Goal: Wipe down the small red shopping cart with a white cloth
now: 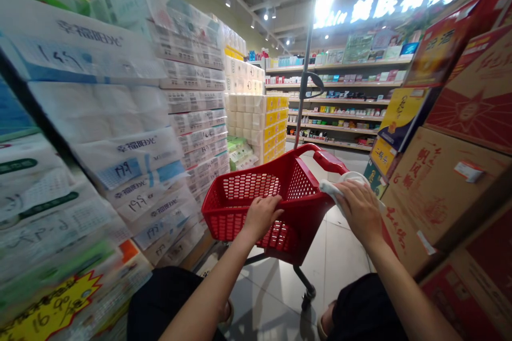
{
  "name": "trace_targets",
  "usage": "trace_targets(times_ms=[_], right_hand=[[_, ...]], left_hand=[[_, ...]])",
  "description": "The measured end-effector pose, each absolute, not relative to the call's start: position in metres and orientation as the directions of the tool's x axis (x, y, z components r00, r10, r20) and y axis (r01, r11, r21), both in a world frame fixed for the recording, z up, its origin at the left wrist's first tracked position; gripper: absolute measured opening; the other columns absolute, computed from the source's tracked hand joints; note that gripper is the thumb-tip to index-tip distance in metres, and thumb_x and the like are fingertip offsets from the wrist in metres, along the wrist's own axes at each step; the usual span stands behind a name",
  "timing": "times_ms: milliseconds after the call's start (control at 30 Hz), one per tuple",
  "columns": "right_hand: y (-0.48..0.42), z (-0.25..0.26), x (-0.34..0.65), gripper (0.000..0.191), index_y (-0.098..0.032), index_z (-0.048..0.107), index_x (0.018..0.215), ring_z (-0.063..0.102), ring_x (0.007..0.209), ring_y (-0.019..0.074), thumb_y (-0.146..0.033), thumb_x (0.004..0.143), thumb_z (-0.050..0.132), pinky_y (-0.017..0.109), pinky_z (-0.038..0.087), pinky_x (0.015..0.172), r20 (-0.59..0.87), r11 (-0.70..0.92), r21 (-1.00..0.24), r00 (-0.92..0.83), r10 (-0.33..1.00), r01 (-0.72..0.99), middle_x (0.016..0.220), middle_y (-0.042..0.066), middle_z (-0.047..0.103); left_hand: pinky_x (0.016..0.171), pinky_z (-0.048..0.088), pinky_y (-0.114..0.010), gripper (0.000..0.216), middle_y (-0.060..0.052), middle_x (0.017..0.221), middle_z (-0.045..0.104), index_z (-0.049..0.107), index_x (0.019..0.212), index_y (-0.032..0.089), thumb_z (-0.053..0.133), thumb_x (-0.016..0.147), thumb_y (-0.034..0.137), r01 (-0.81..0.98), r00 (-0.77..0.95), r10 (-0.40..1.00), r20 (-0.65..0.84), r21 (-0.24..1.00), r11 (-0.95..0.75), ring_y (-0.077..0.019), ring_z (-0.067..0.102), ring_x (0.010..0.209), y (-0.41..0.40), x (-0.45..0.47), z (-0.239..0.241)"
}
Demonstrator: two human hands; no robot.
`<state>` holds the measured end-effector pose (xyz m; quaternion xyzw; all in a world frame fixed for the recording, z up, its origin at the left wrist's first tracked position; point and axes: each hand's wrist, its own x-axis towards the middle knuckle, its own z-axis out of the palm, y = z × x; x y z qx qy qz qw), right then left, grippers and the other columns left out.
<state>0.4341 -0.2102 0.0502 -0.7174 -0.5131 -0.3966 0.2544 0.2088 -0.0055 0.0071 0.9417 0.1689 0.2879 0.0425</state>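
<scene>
The red cart [298,226] stands on the floor in the middle of the scene, between the two knees. It looks like stiff moulded plastic with a lattice-walled basket, probably light for its size and apt to roll on its casters [308,296]. The near rim or the handle [330,162] would make the firmest place to hold.

The left hand [262,214] lies over the near rim, fingers loosely bent; I cannot tell whether its grip closes on the plastic. The right hand [359,209] has its grip around a white cloth [355,176], pressed at the handle's near right end. The cloth seems soft and limp, best held bunched.

Pale, smooth tiles [334,245] make up the floor. White paper packs [192,77] are stacked high on the left, cartons [426,186] on the right, and stocked shelves [340,92] line the far side under bright lights.
</scene>
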Motion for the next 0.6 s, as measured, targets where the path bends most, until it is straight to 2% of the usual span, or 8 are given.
trace_targets(times_ms=[133, 300, 600], right_hand=[[-0.197, 0.048, 0.423, 0.029, -0.028, 0.062, 0.121, 0.05, 0.124, 0.024, -0.032, 0.097, 0.047, 0.049, 0.023, 0.114, 0.829, -0.331, 0.066, 0.133, 0.543, 0.941, 0.12, 0.003, 0.066], [-0.175, 0.043, 0.396, 0.029, -0.032, 0.062, 0.122, 0.054, 0.115, 0.0213, -0.028, 0.097, 0.046, 0.045, 0.024, 0.111, 0.781, -0.278, 0.099, 0.099, 0.617, 0.955, 0.117, 0.001, 0.066], [-0.129, 0.036, 0.363, 0.018, -0.026, 0.066, 0.098, 0.056, 0.091, 0.0181, -0.035, 0.096, 0.051, 0.034, 0.032, 0.092, 0.674, -0.144, 0.125, 0.023, 0.738, 0.982, 0.09, 0.002, 0.068]], left_hand=[[0.091, 0.036, -0.035, 0.021, -0.002, 0.102, 0.067, 0.059, 0.113, 0.026, 0.049, 0.098, 0.037, 0.379, 0.75, 0.433, 0.5, 0.211, -0.901, -0.0188, 0.059, 0.096, 0.009, 0.193, -0.005], [0.089, 0.031, -0.035, 0.019, 0.001, 0.099, 0.068, 0.061, 0.106, 0.027, 0.046, 0.099, 0.037, 0.421, 0.717, 0.515, 0.47, 0.298, -0.857, -0.0178, 0.058, 0.095, 0.011, 0.197, -0.01], [0.09, 0.031, -0.035, 0.017, 0.0, 0.101, 0.068, 0.061, 0.105, 0.026, 0.048, 0.098, 0.035, 0.405, 0.72, 0.517, 0.463, 0.325, -0.855, -0.0183, 0.057, 0.097, 0.009, 0.199, -0.01]])
